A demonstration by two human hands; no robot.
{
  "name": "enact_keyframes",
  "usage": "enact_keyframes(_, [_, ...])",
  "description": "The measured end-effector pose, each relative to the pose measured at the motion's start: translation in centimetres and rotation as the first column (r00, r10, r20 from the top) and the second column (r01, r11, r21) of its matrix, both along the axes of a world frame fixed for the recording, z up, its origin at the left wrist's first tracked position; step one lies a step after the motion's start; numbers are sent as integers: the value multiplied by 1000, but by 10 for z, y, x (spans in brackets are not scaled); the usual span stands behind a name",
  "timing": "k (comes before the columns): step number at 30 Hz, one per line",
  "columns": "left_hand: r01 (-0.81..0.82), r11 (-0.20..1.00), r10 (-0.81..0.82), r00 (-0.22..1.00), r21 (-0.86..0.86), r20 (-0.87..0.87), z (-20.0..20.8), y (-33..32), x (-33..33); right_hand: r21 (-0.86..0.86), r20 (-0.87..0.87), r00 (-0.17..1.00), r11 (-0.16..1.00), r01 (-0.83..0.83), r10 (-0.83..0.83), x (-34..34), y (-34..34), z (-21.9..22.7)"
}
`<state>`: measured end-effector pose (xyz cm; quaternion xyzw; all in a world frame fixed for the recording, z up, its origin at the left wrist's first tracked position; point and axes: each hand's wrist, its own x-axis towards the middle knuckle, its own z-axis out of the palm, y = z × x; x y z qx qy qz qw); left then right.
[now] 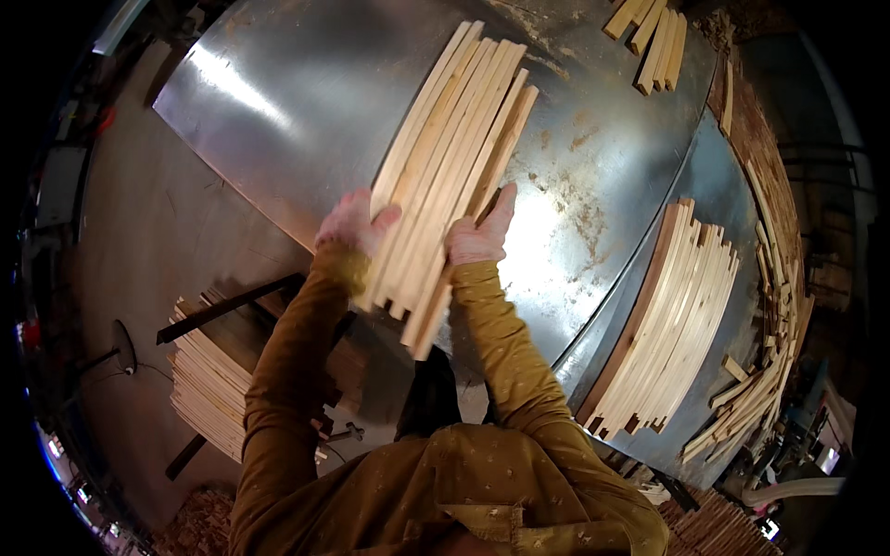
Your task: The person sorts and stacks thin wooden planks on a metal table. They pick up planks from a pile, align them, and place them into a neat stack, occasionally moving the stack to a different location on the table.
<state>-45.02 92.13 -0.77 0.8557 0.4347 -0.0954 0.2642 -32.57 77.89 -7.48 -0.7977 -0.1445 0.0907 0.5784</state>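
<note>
A bundle of long pale wooden strips (445,157) lies slantwise over the near edge of the metal table (306,176), the strips side by side with uneven ends. My left hand (352,222) grips its left side, thumb on top and the other fingers partly hidden along the edge. On the opposite side my right hand (480,236) presses in, one finger stretched forward along the outermost strip. That strip and its neighbour sit slightly apart from the rest and stick out nearest to me.
A second row of strips (672,320) lies on the right-hand part of the table. Shorter strips (656,46) rest at the far right. Loose offcuts (769,371) pile along the right rim. Lower left, stacked strips (209,380) sit on a dark metal bar frame (232,308).
</note>
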Motion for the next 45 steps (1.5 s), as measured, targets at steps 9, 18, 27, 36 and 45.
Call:
enact_keyframes(9, [71, 960, -164, 926, 271, 339, -65, 24, 37, -109, 167, 964, 975, -192, 209, 32, 11, -2])
enact_keyframes(18, [-53, 723, 249, 950, -689, 188, 97, -78, -40, 467, -598, 647, 862, -198, 473, -35, -97, 54])
enact_keyframes(27, [-415, 878, 395, 345, -239, 851, 228, -158, -321, 686, -83, 324, 290, -667, 942, -248, -36, 241])
enact_keyframes(36, [-620, 557, 633, -113, -552, 766, 107, -240, -709, -26, -132, -30, -34, -999, 991, -638, -12, 135])
enact_keyframes(45, [-945, 289, 904, 322, -153, -281, -94, -162, -778, -680, -645, -181, -666, -308, 742, -712, 65, 61])
